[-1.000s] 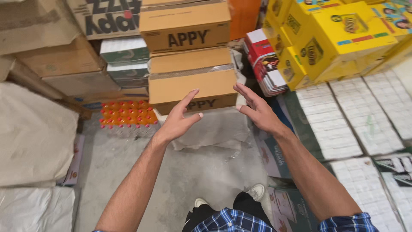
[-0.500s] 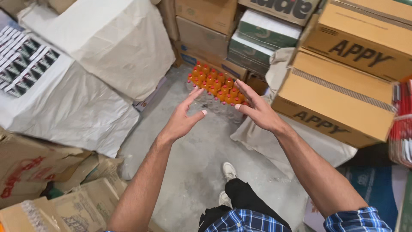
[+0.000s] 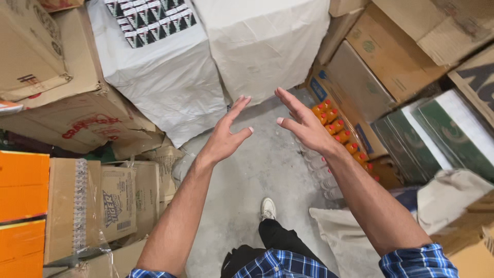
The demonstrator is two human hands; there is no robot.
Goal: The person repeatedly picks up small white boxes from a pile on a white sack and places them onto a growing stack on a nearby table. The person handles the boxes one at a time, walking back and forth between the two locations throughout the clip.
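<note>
Both hands, left hand [image 3: 225, 138] and right hand [image 3: 304, 126], are empty with fingers [image 3: 237, 107] spread open, palms facing, above the floor [image 3: 252, 175] near the orange-capped bottles [image 3: 337, 128].

The view has swung left: the stacked brown cardboard boxes that faced the person 1 second ago now lie at the right edge, and 2 large white-wrapped bales [image 3: 216, 67] fill the top. The pack of orange-capped bottles [image 3: 337, 128] has moved from beyond the left hand [image 3: 224, 136] to behind the right hand [image 3: 303, 126].
</note>
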